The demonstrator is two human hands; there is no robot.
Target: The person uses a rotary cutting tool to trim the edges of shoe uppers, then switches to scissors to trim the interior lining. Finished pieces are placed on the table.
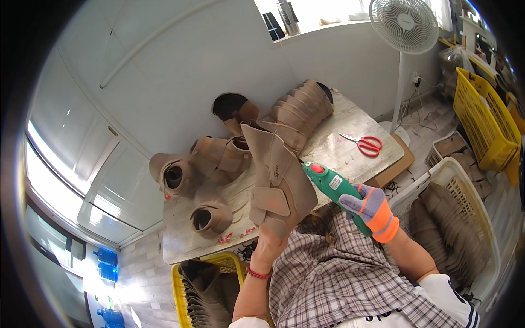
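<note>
My bare left hand (pixel 268 249), with a red bead bracelet at the wrist, is closed on the lower end of a brown boot upper (pixel 279 172). The upper stands tilted over the table's front part, its strap facing me. In a grey and orange glove, my right hand (pixel 377 213) wraps round a green handheld power tool (pixel 334 188) with a red button. The tool's front end points at the upper's right edge; whether they touch I cannot tell. Several shaped brown uppers (pixel 210 218) stand on the table to the left, and a nested row of uppers (pixel 301 112) lies behind.
Red-handled scissors (pixel 363 145) lie on the worn table (pixel 333 158), to the right. A yellow basket (pixel 178 279) and a white basket (pixel 489 235) on the floor hold stacked brown pieces. Behind the table's right end stands a white fan (pixel 402 76); a yellow crate (pixel 484 117) is farther right.
</note>
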